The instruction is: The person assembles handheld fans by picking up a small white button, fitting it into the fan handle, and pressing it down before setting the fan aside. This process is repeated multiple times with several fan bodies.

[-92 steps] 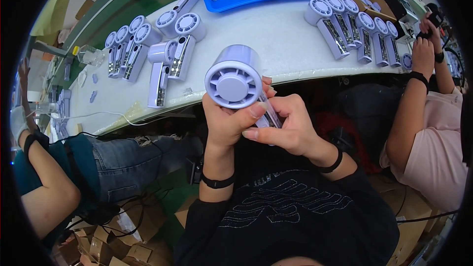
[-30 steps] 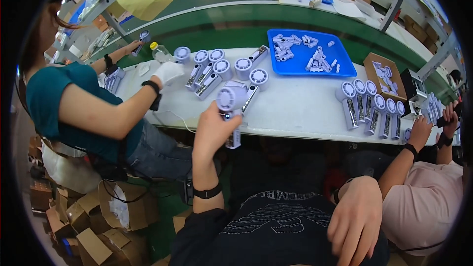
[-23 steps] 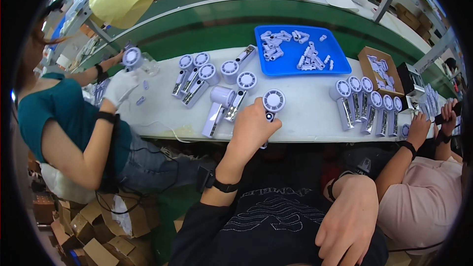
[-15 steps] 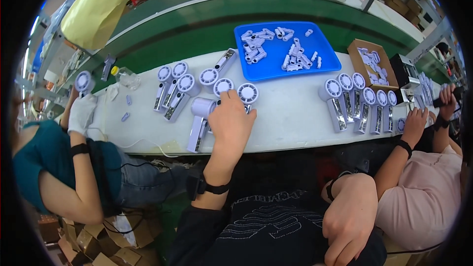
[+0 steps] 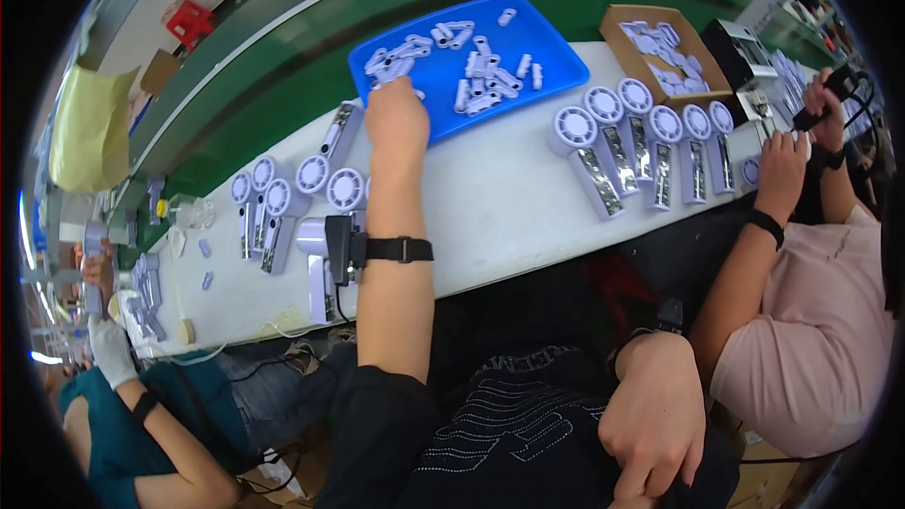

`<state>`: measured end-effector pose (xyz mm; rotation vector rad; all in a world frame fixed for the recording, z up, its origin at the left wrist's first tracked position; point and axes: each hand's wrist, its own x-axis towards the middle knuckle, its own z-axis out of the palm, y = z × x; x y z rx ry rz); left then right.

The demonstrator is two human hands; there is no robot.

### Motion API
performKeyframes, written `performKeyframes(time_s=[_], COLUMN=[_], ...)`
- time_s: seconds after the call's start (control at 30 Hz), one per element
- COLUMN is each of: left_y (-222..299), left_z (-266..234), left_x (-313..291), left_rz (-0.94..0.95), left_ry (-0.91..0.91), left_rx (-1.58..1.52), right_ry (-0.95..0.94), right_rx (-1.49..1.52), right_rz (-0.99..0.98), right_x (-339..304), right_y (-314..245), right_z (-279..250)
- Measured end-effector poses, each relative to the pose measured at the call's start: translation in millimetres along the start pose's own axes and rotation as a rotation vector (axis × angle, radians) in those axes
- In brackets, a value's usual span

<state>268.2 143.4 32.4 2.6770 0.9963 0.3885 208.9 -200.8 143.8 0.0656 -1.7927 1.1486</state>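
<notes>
My left hand (image 5: pixel 397 123) reaches over the near left part of the blue tray (image 5: pixel 438 127), at a heap of small lavender plastic parts (image 5: pixel 401 61). Its fingertips are hidden behind the hand, so any grip on a part cannot be made out. Handheld fans with round slotted heads lie left of my forearm, one fan (image 5: pixel 346 190) close beside it. Another fan (image 5: pixel 320 287) lies near the table edge, partly covered by the black device on my wrist. Low over my lap, my right hand (image 5: pixel 653 410) hangs with loosely bent, slightly parted fingers and nothing visible in it.
More fans (image 5: pixel 603 170) lie in a row on the right of the white table (image 5: pixel 471 217). Behind them stands a cardboard box (image 5: pixel 660 85) of lavender parts. Co-workers sit on both sides, a gloved hand (image 5: pixel 113 353) at left. A clear bottle (image 5: pixel 193 214) lies at the left.
My left hand has left the fans and moved forward to the parts in the tray. The view has tilted and shifted. My right hand stays low over my lap.
</notes>
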Motion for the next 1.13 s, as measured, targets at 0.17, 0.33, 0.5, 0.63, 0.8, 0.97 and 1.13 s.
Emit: performKeyframes(time_s=[0.17,0.33,0.5,0.63,0.8,0.97,1.13], left_y=[2.7,74.6,112.7,119.8,122.6,118.0,84.8], left_z=[-13.6,-74.4,-78.8,-47.1,9.9,36.4,14.3], left_x=[-16.4,-77.4,-128.6,-124.1,-100.4,-96.7,-90.5], left_rz=[0.002,0.184,0.174,0.152,0.24,0.503,0.536], left_ry=[0.063,0.1,-0.383,-0.563,-0.481,-0.158,-0.397], left_rx=[-0.003,-0.597,-1.198,-1.314,-1.323,-0.944,-0.612], right_ry=[0.162,0.695,1.624,1.679,1.789,1.823,1.713], right_rx=[-0.016,-0.313,-1.247,-1.196,-1.293,-1.095,-0.989], right_rz=[-0.005,0.205,0.563,0.563,0.347,-0.039,0.052], right_x=[-25.8,-49.1,-63.6,-86.9,-109.3,-125.7,-138.2], right_y=[-11.7,-22.4,21.6,32.1,44.1,48.9,47.7], right_z=[-14.6,-10.3,-22.1,-15.6,-23.6,-24.4,-29.8])
